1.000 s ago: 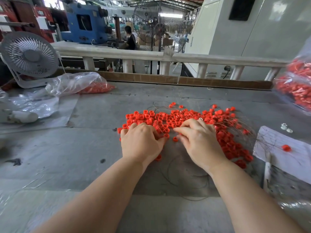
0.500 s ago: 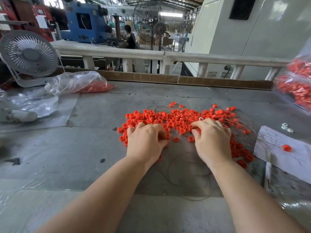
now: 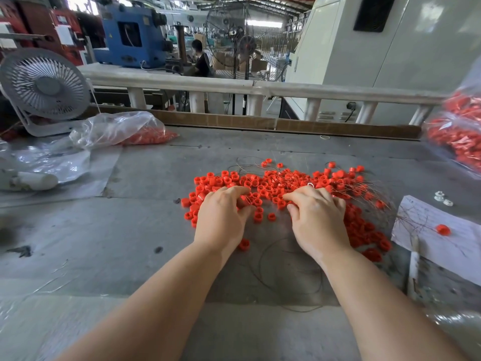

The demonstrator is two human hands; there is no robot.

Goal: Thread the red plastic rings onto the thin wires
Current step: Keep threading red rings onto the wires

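Left hand (image 3: 223,217) and right hand (image 3: 317,217) rest curled, palms down, on red rings (image 3: 276,183); grasp unclear; thin wires (image 3: 364,185) fan rightward.

Bright red rings (image 3: 276,183) on a dull grey table (image 3: 145,230); white fan (image 3: 45,87), blue machine (image 3: 130,40).
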